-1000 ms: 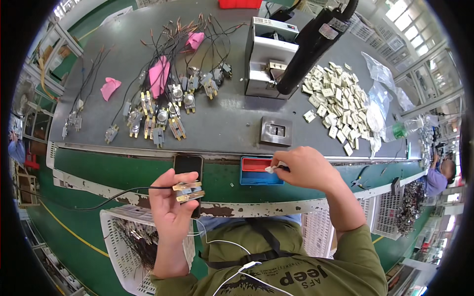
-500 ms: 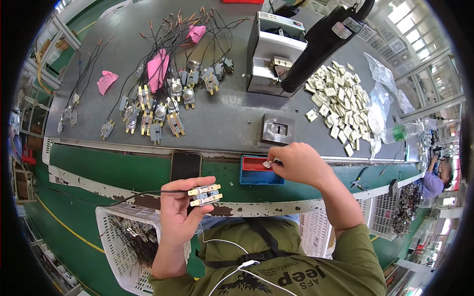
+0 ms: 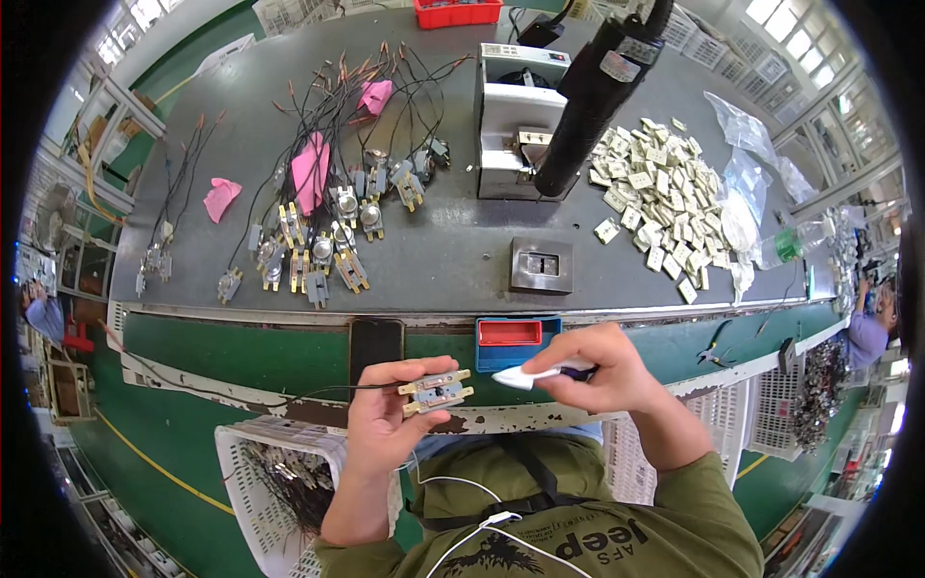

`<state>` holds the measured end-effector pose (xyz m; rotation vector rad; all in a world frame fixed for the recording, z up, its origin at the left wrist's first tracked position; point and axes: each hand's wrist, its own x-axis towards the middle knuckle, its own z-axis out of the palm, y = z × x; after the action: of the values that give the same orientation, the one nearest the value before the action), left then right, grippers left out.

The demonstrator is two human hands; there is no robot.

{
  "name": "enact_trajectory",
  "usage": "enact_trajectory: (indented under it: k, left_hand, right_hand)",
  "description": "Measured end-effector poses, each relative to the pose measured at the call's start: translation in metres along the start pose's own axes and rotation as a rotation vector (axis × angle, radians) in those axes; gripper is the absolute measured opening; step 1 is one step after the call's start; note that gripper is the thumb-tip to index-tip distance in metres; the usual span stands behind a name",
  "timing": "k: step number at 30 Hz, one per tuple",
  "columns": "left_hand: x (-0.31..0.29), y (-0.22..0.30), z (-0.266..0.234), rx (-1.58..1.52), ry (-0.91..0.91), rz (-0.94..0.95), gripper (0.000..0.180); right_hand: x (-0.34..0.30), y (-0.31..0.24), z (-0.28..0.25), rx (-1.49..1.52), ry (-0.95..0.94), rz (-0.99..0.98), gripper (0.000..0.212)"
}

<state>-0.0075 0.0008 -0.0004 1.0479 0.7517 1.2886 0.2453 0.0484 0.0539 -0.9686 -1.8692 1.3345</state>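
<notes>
A grey bench [image 3: 434, 260] is spread across the view, and a white plastic basket [image 3: 236, 458] filled with wired parts is set below it at left. On the bench, a boxy metal machine [image 3: 501, 144] is partly covered by a black cylindrical tool [image 3: 588, 116]; a pile of small off-white blocks [image 3: 665, 188] is heaped to the right, and black-wired switch parts [image 3: 318, 250] are scattered to the left.

Both hands are raised in front of the near edge. The left hand [image 3: 390, 419] is turned with fingers to the right and thumb below, closed on a grey component [image 3: 437, 393]. The right hand [image 3: 612, 371] is bent inward, a white pointed tool [image 3: 528, 376] being pinched in its fingers. The lower end of a smartphone [image 3: 376, 342] is hidden by the left hand, and a corner of a blue tray [image 3: 489, 358] by the right.

The component's brass strips are aligned left to right, slightly raised at the right; its wire [image 3: 332, 389] is led off leftward. The tool's tip is pointed left, near the component but apart.
</notes>
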Motion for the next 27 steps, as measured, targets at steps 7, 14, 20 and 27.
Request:
enact_trajectory:
  k: [7,14,20,27]
  left_hand:
    - [-0.002,0.004,0.011,-0.024,-0.063,-0.001,0.048]
    - [-0.004,0.005,0.007,-0.016,-0.116,-0.014,0.044]
    - [-0.004,0.004,0.002,0.018,-0.178,0.028,0.045]
    - [-0.007,0.002,0.006,-0.039,-0.149,-0.016,0.044]
  right_hand:
    - [0.005,0.004,0.018,-0.016,-0.031,-0.129,0.021]
    - [0.0,0.008,0.025,0.048,-0.057,-0.105,0.02]
    - [-0.001,-0.003,0.026,0.087,-0.062,-0.027,0.021]
    - [0.0,0.001,0.028,0.01,-0.071,-0.202,0.022]
